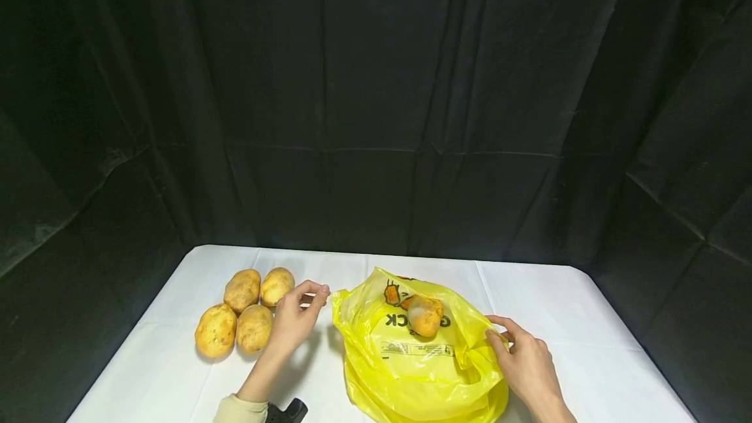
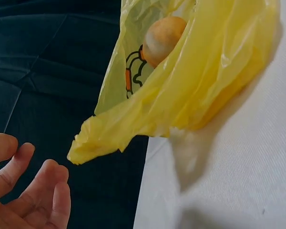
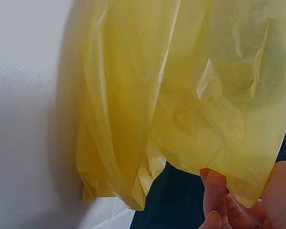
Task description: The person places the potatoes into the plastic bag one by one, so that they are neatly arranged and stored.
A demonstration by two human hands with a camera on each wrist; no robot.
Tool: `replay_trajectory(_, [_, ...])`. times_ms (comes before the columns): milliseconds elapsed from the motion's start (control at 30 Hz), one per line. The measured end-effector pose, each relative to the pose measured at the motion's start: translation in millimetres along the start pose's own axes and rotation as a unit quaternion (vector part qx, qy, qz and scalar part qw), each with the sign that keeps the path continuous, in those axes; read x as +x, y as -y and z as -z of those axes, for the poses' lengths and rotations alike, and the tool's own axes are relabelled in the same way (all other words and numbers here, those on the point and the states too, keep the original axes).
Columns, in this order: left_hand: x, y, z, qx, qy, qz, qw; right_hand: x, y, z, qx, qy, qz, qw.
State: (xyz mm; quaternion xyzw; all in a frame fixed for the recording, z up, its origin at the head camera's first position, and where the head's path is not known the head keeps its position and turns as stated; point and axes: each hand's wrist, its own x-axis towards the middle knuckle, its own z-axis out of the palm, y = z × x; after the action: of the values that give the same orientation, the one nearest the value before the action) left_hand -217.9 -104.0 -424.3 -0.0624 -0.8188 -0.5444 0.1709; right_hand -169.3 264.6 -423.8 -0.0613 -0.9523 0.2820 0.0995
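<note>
A yellow plastic bag with printed lettering lies on the table, its mouth spread wide. Inside it shows one potato, which also appears as a round shape in the left wrist view. My right hand pinches the bag's right rim between thumb and fingers; in the right wrist view some fingers are behind the film. Just left of the bag's opposite corner hovers my left hand, fingers loosely bent and holding nothing. A small gap separates its fingertips from that corner.
Several loose potatoes sit grouped on the left of the white-covered table, beside the left forearm. Dark cloth hangs behind and along both sides. A black device is at the left wrist.
</note>
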Motion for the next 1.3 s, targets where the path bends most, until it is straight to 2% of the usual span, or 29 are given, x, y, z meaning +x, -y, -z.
replay_trajectory(333, [-11.1, 10.7, 5.2, 0.021, 0.007, 0.03, 0.9993, -0.5, -0.2, -0.7, -0.001, -0.003, -0.006, 1.0])
replay_trajectory(567, [-19.5, 19.2, 8.1, 0.012, -0.005, 0.046, 0.9989, -0.6, 0.1, -0.5, -0.003, -0.006, 0.0, 1.0])
replay_trajectory(800, [-28.3, 27.8, 13.8, 0.022, -0.019, 0.058, 0.9979, -0.1, 1.7, -2.2, 0.0, 0.005, -0.006, 1.0])
replay_trajectory(1100, [-29.5, 31.6, 26.4, 0.045, -0.057, 0.044, 0.9964, -1.2, 1.1, -3.2, 0.003, 0.002, -0.002, 1.0])
replay_trajectory(1300, [-33.4, 35.6, 32.1, 0.087, -0.072, 0.023, 0.9933, -1.7, 0.2, -4.6, 0.003, 0.0, 0.0, 1.0])
